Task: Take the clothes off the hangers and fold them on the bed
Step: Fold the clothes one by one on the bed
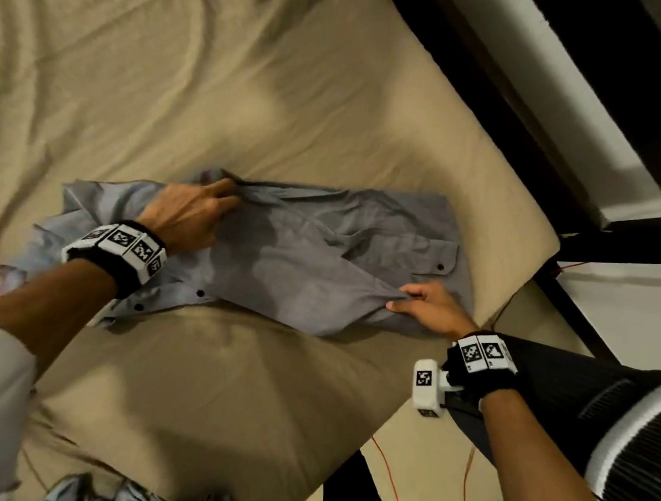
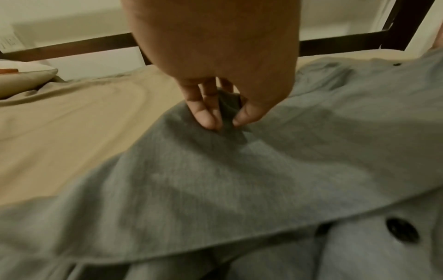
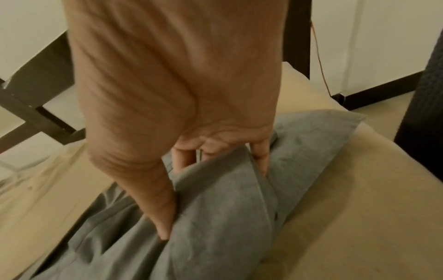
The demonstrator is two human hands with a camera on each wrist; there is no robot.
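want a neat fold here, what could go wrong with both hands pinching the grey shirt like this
1. The left hand and right hand each pinch only a small bit of the grey button-up cotton shirt, so the fabric between could sag and crease as it is folded.
2. The shirt lies near the corner of the beige-sheeted bed; a pull that way might drag it over the edge.

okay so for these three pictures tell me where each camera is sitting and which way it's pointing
Head: worn on the head, looking down at the grey shirt on the bed; both forearms, the left hand and the right hand show.
Left wrist: looks along the left hand at its fingers pinching shirt fabric.
Right wrist: looks along the right hand, whose fingers grip a shirt fold.
Shared: all three show the shirt and the beige sheet; each wrist view's grip also appears in the head view.
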